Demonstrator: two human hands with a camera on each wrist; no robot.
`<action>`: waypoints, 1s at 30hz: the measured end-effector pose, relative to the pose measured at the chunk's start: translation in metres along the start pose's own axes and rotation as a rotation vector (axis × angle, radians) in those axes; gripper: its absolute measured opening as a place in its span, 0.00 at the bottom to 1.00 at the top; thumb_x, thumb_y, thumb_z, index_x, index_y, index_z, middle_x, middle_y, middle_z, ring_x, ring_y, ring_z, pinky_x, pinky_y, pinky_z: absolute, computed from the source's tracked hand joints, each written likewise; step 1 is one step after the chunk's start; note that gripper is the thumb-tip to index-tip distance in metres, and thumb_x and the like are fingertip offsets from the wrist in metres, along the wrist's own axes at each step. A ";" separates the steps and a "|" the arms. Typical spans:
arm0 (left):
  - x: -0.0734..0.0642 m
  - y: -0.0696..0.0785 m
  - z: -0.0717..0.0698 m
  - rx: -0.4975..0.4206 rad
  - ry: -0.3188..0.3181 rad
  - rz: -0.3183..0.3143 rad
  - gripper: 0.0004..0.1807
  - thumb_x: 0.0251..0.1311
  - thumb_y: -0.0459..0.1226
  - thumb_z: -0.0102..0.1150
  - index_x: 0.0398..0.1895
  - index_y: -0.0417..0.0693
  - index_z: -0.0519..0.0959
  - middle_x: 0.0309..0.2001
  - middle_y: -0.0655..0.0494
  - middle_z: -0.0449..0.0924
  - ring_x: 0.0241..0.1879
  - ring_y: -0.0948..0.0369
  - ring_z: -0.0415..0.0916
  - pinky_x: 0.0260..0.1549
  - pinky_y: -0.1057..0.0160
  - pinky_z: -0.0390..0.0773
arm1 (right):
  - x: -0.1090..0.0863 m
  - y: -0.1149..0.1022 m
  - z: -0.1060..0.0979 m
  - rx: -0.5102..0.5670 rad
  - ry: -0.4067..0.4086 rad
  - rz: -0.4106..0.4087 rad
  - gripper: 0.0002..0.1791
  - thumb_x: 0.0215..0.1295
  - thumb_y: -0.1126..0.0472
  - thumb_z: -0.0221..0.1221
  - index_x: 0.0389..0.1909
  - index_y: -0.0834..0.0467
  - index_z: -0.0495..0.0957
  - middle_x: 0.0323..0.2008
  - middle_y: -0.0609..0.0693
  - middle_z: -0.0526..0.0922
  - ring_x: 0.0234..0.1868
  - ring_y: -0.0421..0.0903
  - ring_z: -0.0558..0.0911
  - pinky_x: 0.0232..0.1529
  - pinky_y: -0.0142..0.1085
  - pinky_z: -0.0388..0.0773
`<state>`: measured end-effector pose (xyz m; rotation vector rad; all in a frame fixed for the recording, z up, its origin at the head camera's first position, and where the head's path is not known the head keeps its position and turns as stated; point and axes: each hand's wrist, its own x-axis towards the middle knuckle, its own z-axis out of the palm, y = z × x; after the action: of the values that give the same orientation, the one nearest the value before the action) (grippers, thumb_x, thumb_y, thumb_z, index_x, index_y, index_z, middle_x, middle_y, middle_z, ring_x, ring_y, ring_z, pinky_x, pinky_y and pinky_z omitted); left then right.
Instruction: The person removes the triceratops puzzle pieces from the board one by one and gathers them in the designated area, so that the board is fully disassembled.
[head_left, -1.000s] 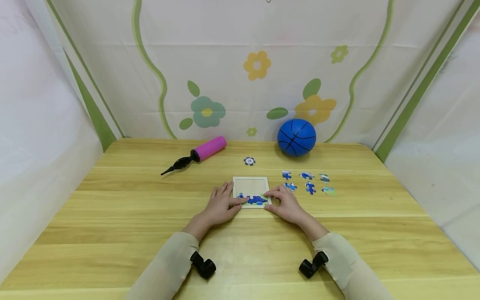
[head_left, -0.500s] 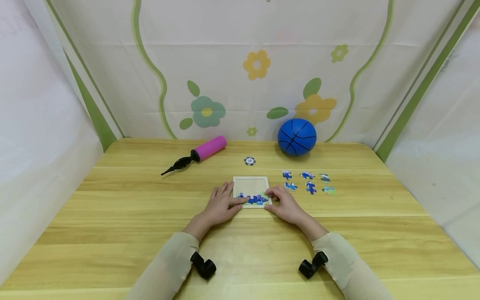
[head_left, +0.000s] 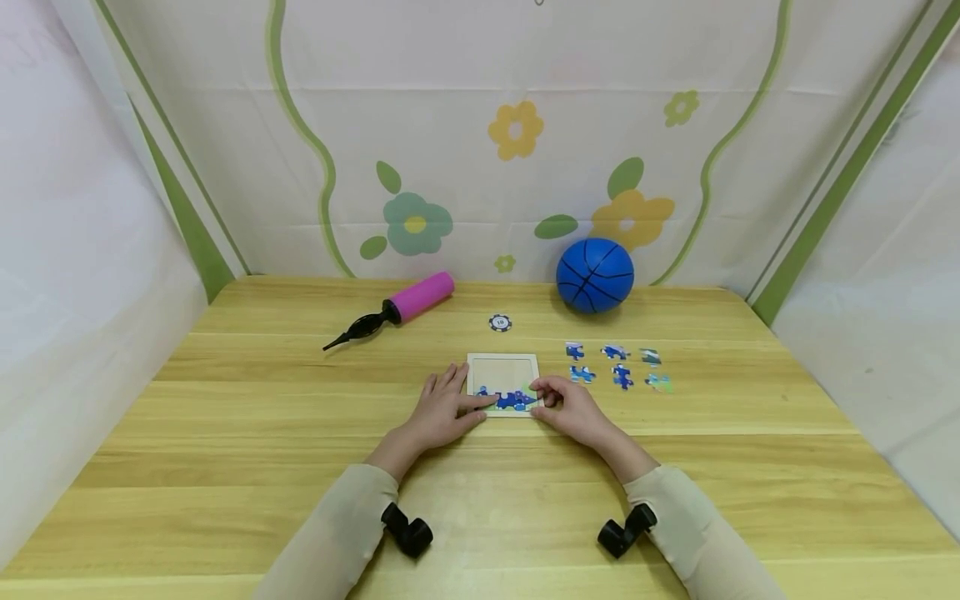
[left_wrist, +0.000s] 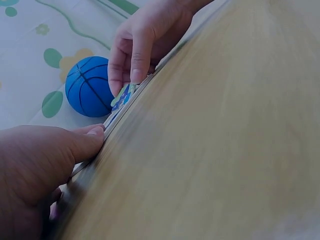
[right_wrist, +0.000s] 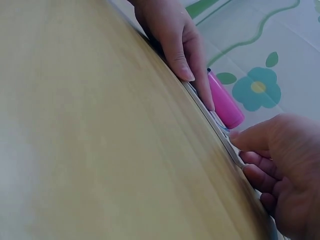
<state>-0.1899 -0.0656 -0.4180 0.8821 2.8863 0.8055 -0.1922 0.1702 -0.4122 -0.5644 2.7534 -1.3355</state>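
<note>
Resting the left hand [head_left: 441, 411] on the left side of the wooden frame [head_left: 504, 370], with spread fingers, flat against the tabletop [head_left: 480, 500]. Pinching a puzzle piece [left_wrist: 121, 101] between thumb and finger of the right hand [head_left: 572, 410], at the frame's near right corner. Lined along the frame's near inner side with blue pieces [head_left: 507, 401]. Lying right of the frame, in 2 rows: 6 loose pieces [head_left: 622, 377]. Set beyond the frame: a round chip [head_left: 500, 322]; farther left, a pink pump [head_left: 422, 297]; farther right, a blue ball [head_left: 595, 276].

Free bench [head_left: 495, 508] is running between frame [head_left: 502, 357] and chip [head_left: 500, 322]. Loose pieces [head_left: 622, 377] and a ball [head_left: 595, 276] are obstructing the right. Right fingers [head_left: 552, 383] are perhaps leaving scant clearance at the frame.
</note>
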 end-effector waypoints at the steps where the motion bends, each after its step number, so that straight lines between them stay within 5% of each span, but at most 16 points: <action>1: 0.000 0.000 0.000 0.001 0.000 0.000 0.17 0.58 0.48 0.47 0.52 0.66 0.72 0.64 0.40 0.42 0.63 0.47 0.36 0.55 0.43 0.35 | 0.000 -0.001 0.000 -0.004 -0.003 0.000 0.16 0.48 0.67 0.61 0.40 0.62 0.74 0.30 0.48 0.72 0.29 0.44 0.69 0.30 0.34 0.68; 15: 0.000 0.002 0.001 0.002 0.007 -0.043 0.17 0.57 0.49 0.49 0.51 0.67 0.72 0.64 0.41 0.43 0.63 0.47 0.37 0.56 0.44 0.36 | -0.001 -0.002 -0.009 0.065 -0.006 0.051 0.15 0.51 0.66 0.60 0.43 0.61 0.75 0.30 0.50 0.73 0.30 0.45 0.70 0.29 0.34 0.69; 30: -0.001 0.004 -0.001 -0.020 0.004 -0.044 0.17 0.56 0.48 0.49 0.51 0.66 0.73 0.64 0.41 0.43 0.63 0.47 0.37 0.56 0.45 0.35 | -0.034 0.026 -0.084 0.043 0.101 0.039 0.20 0.52 0.63 0.60 0.47 0.64 0.73 0.35 0.55 0.75 0.33 0.46 0.72 0.32 0.30 0.71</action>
<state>-0.1873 -0.0639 -0.4151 0.8134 2.8841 0.8322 -0.1842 0.2596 -0.3839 -0.4505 2.7902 -1.4497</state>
